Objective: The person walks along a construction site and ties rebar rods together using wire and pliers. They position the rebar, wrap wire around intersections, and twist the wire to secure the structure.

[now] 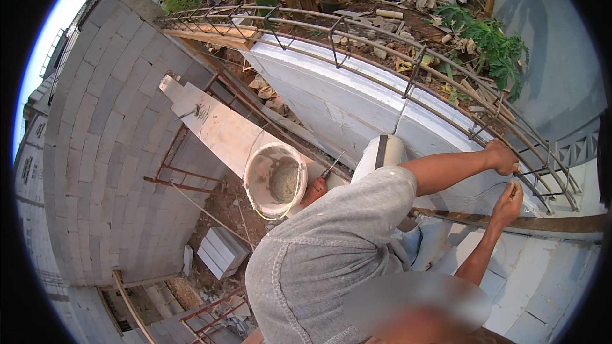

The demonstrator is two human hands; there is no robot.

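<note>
- grey shirt [325, 216], nearest the camera: on the near side of the low white block wall [331, 99], the landmark for all places below.
- left hand [502, 157]: at the top edge of the wall's right end, beside the steel bars, fingers curled; whether anything lies within the curl cannot be told.
- right hand [508, 202]: on the near side of the wall's right end, apart from the left hand, thumb and fingertips pinched together, seemingly on the wire.
- thin dark wire [488, 190]: before the wall's face at its right end, in loose curves toward the right fingertips. judged light, springy and easily kinked, with ends that may prick; a pinch close to the end should steer it best.
- rebar cage [414, 73]: long bars joined by cross ties, running along the wall's top. judged stiff, heavy and rough; best grasped on a straight bar between two ties.
- bucket [258, 169]: on the wall's near side, at a pale plank [220, 118], with grey mortar [285, 181] inside; judged heavy, to be lifted by its handle.
- red power drill [317, 188]: on the wall's near side, just beside the bucket.
- leafy plants [494, 48]: on the wall's far side.
</note>
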